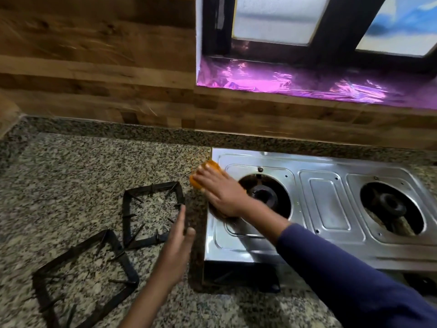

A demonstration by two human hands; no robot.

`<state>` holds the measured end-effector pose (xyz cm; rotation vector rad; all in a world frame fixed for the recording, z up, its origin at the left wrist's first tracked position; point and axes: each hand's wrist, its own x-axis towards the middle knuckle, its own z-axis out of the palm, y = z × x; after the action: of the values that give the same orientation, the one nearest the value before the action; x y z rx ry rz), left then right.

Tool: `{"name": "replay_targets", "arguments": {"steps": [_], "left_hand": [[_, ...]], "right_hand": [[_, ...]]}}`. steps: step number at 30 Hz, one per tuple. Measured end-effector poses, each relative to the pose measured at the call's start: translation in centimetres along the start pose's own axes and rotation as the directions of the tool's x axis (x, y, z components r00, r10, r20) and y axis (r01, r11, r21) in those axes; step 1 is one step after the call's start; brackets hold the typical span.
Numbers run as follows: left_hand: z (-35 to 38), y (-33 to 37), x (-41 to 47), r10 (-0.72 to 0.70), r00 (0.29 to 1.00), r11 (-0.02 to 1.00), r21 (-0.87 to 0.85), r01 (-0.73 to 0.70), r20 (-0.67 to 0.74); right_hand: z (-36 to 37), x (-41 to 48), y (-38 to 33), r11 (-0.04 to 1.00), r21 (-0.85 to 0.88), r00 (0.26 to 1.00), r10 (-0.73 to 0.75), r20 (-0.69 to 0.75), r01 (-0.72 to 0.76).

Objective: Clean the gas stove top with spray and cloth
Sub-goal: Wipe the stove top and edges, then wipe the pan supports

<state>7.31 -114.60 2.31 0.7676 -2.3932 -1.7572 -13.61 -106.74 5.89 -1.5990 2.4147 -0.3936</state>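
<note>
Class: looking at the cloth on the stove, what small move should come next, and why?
Probably sweep the orange cloth rightward: the right hand presses it at the left edge of the stove top, and both pan supports lie on the counter.

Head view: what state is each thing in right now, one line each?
Stove top: bare, both burners exposed.
Pan supports: both off the stove, flat on the counter.
Orange cloth: pressed on the stove's left edge.
Right hand: flat on the cloth.
Left hand: open, holding nothing.
</note>
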Motion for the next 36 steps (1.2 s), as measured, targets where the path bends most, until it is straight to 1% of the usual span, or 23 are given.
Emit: {"name": "replay_targets", "arguments": {"steps": [2,5,7,10,13,15,16,18,19,21,23,24,26,28,30,33,34,36], "left_hand": [[-1.8,0.8,0.7,-0.03,0.997,0.996,-0.083,0.025,-0.07],[-3.4,2.6,2.7,-0.007,0.995,0.995,-0.097,-0.003,-0.104],[-3.2,4.2,4.3,0.046,0.997,0.997,-0.066,-0.05,-0.07],[-1.1,6.4,6.2,0.123,0.992,0.992,0.005,-0.123,0.035],[1.4,6.7,7.0,0.172,0.978,0.979,0.092,-0.183,0.119],[2.8,5.7,6.9,0.193,0.972,0.95,0.224,-0.219,0.133],[3.4,5.1,6.7,0.217,0.968,0.924,0.295,-0.245,0.126],[4.1,4.1,6.3,0.259,0.961,0.889,0.366,-0.275,0.093],[4.3,4.0,6.2,0.27,0.959,0.883,0.376,-0.281,0.083],[4.2,4.0,6.2,0.277,0.957,0.873,0.395,-0.288,0.086],[4.1,4.0,6.2,0.292,0.952,0.864,0.402,-0.303,0.088],[4.1,4.0,6.2,0.293,0.952,0.866,0.398,-0.303,0.085],[4.1,3.9,6.2,0.288,0.954,0.876,0.38,-0.297,0.082],[4.1,3.7,6.3,0.293,0.953,0.894,0.332,-0.301,0.074],[4.1,3.7,6.3,0.29,0.955,0.924,0.244,-0.294,0.054],[3.6,4.3,6.5,0.223,0.974,0.967,0.114,-0.227,0.047],[3.4,4.7,6.4,0.183,0.981,0.981,0.051,-0.187,0.068],[2.4,6.0,6.3,0.043,0.99,0.987,-0.158,-0.022,0.136]], "right_hand": [[0.8,-4.0,-2.2,0.997,0.026,0.997,-0.078,0.0,0.078],[1.9,-9.2,-5.1,0.988,0.035,0.987,-0.155,0.032,0.154],[2.5,-11.2,-6.1,0.986,0.026,0.985,-0.166,0.049,0.165],[2.6,-13.1,-6.3,0.992,0.047,0.993,-0.118,0.016,0.117],[2.6,-16.0,-5.0,0.999,0.037,0.998,0.014,-0.069,-0.012],[2.3,-18.9,-3.1,0.987,0.031,0.977,0.158,-0.141,-0.156],[2.1,-20.6,-2.0,0.971,0.023,0.956,0.238,-0.172,-0.237],[1.3,-24.0,0.6,0.907,-0.001,0.887,0.411,-0.212,-0.421],[0.9,-25.5,1.9,0.857,-0.009,0.837,0.501,-0.22,-0.515],[0.1,-26.6,4.8,0.754,-0.017,0.739,0.64,-0.211,-0.657],[-0.9,-26.0,7.1,0.667,-0.02,0.659,0.73,-0.18,-0.744],[-1.5,-25.0,8.0,0.641,-0.011,0.635,0.756,-0.157,-0.767],[-2.1,-22.6,8.3,0.623,-0.004,0.618,0.775,-0.133,-0.782],[-2.0,-20.5,6.5,0.647,-0.013,0.642,0.754,-0.136,-0.763],[-0.7,-19.0,2.4,0.713,-0.019,0.709,0.694,-0.124,-0.701],[2.2,-16.6,-5.6,0.811,0.0,0.801,0.578,-0.152,-0.585],[3.1,-15.4,-7.7,0.839,0.02,0.827,0.54,-0.158,-0.544],[4.8,-12.7,-10.5,0.896,0.039,0.885,0.443,-0.146,-0.442]]}}
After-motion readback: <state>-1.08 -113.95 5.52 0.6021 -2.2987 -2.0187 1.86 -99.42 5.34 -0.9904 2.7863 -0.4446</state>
